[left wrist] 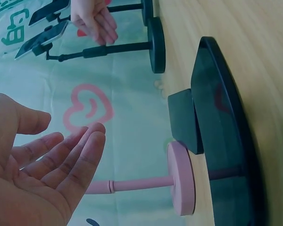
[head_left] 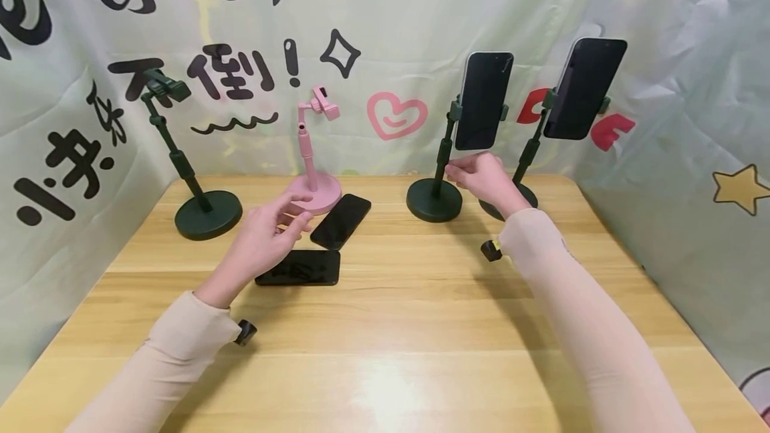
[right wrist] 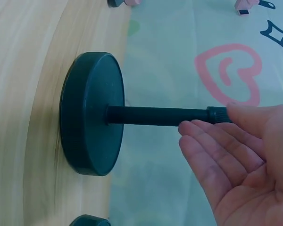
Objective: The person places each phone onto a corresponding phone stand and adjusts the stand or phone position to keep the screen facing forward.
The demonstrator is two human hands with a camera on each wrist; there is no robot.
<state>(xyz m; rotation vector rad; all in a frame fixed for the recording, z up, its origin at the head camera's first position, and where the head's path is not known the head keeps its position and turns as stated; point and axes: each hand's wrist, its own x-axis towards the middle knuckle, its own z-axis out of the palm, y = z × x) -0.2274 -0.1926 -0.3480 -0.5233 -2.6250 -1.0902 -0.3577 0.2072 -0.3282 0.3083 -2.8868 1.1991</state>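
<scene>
One silver-edged phone point(head_left: 484, 102) sits clamped in a dark green stand point(head_left: 434, 202) right of centre in the frame, and my right hand point(head_left: 484, 176) is at that stand's pole point(head_left: 444, 152). Its fingers point(right wrist: 203, 165) are relaxed and nearly straight; whether they touch the pole, I can't tell. I'd judge it best to steady the stand low, sparing the phone any knock and keeping the base flat on the tabletop point(head_left: 385, 326). My left hand point(head_left: 261, 236), open and holding nothing, should avoid brushing the pink stand point(head_left: 305, 149) and two loose phones point(head_left: 341, 221) left of centre.
</scene>
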